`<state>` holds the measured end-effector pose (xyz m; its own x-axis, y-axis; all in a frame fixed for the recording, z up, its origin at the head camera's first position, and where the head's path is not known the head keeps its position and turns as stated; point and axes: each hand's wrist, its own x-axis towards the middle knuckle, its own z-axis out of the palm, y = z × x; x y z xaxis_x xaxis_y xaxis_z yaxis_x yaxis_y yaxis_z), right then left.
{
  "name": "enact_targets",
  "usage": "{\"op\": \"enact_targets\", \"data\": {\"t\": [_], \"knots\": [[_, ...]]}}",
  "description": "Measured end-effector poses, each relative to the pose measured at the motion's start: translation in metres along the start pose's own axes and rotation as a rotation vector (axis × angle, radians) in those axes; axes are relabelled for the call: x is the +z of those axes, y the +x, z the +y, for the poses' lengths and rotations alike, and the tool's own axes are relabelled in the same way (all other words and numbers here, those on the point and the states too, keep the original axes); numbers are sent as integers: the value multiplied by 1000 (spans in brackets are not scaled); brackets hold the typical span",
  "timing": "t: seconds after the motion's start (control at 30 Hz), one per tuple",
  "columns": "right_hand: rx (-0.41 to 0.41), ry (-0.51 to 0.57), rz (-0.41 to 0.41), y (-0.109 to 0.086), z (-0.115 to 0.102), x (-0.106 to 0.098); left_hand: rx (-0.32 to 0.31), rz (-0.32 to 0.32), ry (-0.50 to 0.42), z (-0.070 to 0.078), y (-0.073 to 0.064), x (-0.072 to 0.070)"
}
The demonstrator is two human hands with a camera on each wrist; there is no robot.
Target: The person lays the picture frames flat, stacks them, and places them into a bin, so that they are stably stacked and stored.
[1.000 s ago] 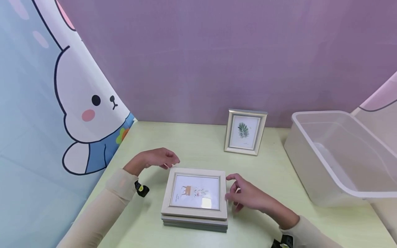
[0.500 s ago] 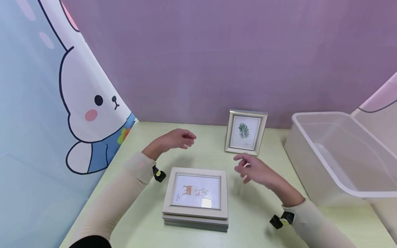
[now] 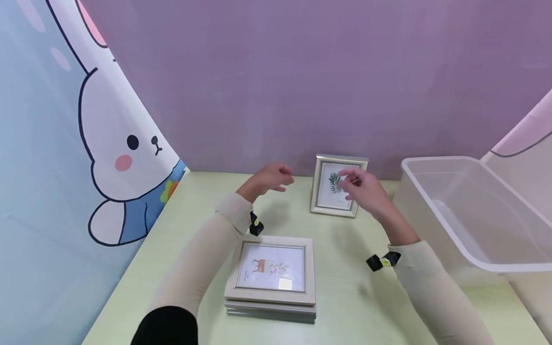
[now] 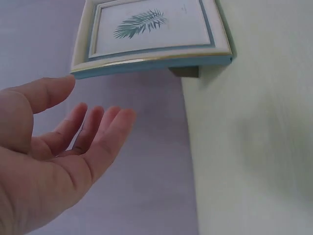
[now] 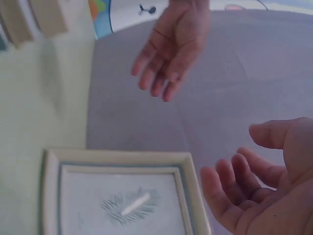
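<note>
Toward the left edge of the pale green table, though well in from it, our left hand hangs above the surface, thumb and fingers loosely apart and holding nothing. Nearer us than that hand lies a neat stack of cream, rectangular picture frames, the top one showing a brown animal. By the far edge, right of centre, a silvery-cream rectangular frame with a green leaf print stands tilted back. Our right hand overlaps its right side from above, thumb and fingers apart, gripping nothing; we cannot tell whether it touches. Toward the right edge sits a translucent white plastic box.

We judge the step in hand to be a two-handed reach for the leaf-print frame; the next move calls for bringing our fingers evenly onto its two sides.
</note>
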<state>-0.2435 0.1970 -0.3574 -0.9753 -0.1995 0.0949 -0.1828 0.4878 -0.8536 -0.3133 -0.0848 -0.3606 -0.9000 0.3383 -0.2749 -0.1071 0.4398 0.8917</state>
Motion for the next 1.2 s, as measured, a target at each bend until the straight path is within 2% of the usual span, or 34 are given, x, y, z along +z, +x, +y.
{"op": "enact_targets", "data": {"t": [0.23, 0.37, 0.53, 0.73, 0.87, 1.2], "knots": [[-65, -125, 158, 33, -7, -15, -51, 10, -99, 2, 27, 21], [-99, -216, 197, 47, -8, -21, -60, 7, -135, 2, 38, 34], [-133, -372, 145, 64, -9, -28, -75, 35, -176, -1, 53, 47], [-119, -540, 13, 81, 0, -30, -78, 25, -205, -6, 61, 60], [-113, -587, -35, 85, 5, -30, -74, 17, -223, -10, 64, 65], [-110, -693, -57, 86, 7, -30, -113, -12, -223, -14, 67, 74]]}}
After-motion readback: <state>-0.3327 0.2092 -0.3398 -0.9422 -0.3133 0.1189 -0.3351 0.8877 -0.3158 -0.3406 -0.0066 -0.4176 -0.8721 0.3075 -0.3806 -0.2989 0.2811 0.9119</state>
